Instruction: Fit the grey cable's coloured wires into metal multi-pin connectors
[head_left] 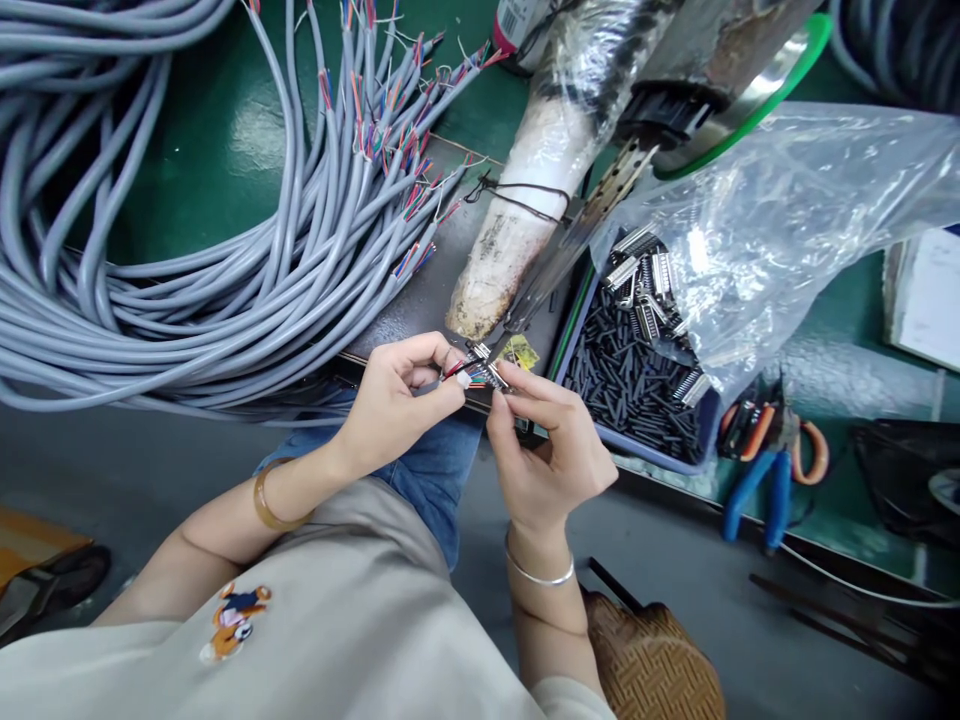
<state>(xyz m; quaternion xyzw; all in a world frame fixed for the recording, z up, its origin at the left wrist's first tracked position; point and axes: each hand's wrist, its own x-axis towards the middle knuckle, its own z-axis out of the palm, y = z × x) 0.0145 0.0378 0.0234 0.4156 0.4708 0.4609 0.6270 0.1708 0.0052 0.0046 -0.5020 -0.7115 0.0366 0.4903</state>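
Note:
My left hand (pixel 397 395) is closed in a pinch on the stripped end of a grey cable, where thin coloured wires (pixel 459 372) fan out. My right hand (pixel 544 440) is closed on a small metal connector (pixel 491 375) that meets those wires. Both hands sit together at the table's front edge, just below a wrapped machine arm (pixel 525 210). A bangle is on my left wrist and a thin silver bracelet on my right.
A big bundle of grey cables (pixel 187 250) with coloured wire ends lies on the green table at left. A blue tray (pixel 637 380) of black sleeves and metal connectors stands at right under a clear plastic bag (pixel 787 210). Pliers (pixel 765 470) lie further right.

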